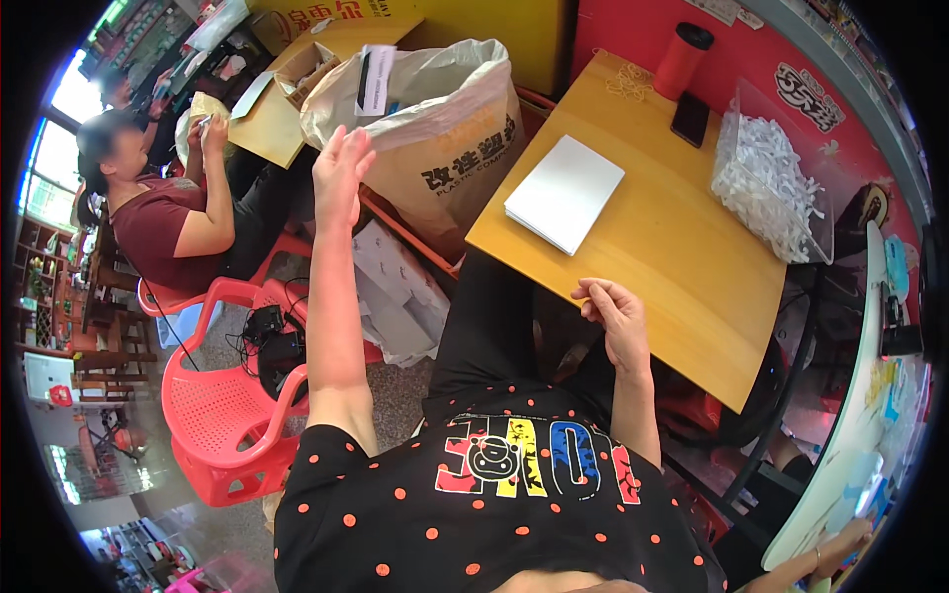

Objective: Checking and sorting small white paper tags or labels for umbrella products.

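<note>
Black dotted shirt (395, 524) fills the foreground. Beyond it, the stack of white paper (565, 195) lies on the wooden counter (682, 257), forward and slightly left of the right hand (620, 324), its long axis slanting from near left to far right. That nearer hand is loosely curled at the counter's edge; whether it pinches anything, I cannot tell. The left hand (341, 186), fingers extended and seemingly empty, hangs before the pale sack (435, 138), well apart from the paper.

Black short-sleeved shirt (494, 524), orange-red dots (432, 534), multicoloured print (539, 458); black trousers (482, 316).
</note>
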The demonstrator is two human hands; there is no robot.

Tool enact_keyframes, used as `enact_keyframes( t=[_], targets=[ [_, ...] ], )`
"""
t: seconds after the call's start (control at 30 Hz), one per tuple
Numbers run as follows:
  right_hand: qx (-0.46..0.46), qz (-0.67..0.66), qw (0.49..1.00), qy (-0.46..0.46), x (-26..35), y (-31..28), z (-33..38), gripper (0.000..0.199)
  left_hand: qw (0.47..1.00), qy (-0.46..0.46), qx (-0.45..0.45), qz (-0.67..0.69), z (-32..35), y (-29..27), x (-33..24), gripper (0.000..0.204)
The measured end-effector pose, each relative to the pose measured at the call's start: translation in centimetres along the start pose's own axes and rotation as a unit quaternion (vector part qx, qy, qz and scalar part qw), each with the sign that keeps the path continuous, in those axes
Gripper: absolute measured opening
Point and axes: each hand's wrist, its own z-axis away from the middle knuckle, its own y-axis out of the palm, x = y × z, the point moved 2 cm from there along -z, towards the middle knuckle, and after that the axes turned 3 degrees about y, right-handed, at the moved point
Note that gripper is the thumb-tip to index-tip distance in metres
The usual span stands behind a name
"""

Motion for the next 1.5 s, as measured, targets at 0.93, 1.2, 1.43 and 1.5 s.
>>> enact_keyframes(
  t=[0.93, 1.2, 1.43, 1.5],
  targets=[
    [-0.039, 0.531, 0.723, -0.440, 0.3, 1.4, -7.0, 0.013, 0.897, -0.375, 0.235, 0.002, 20.5, 2.3, 10.4, 0.033],
    [0.168, 0.421, 0.757, -0.470, 4.1, 1.6, 1.0, 0.029, 0.773, -0.465, 0.154, 0.403, 18.0, 6.0, 8.9, 0.048],
    [0.039, 0.064, 0.996, -0.046, 2.4, -0.3, 2.3, 0.010, 0.902, -0.300, 0.275, 0.144, 19.6, 6.4, 6.9, 0.024],
    [0.002, -0.051, 0.999, 0.005, 1.4, -1.0, 1.5, 0.012, 0.919, -0.165, 0.355, 0.034, 20.0, 7.0, 5.6, 0.024]
  ],
)
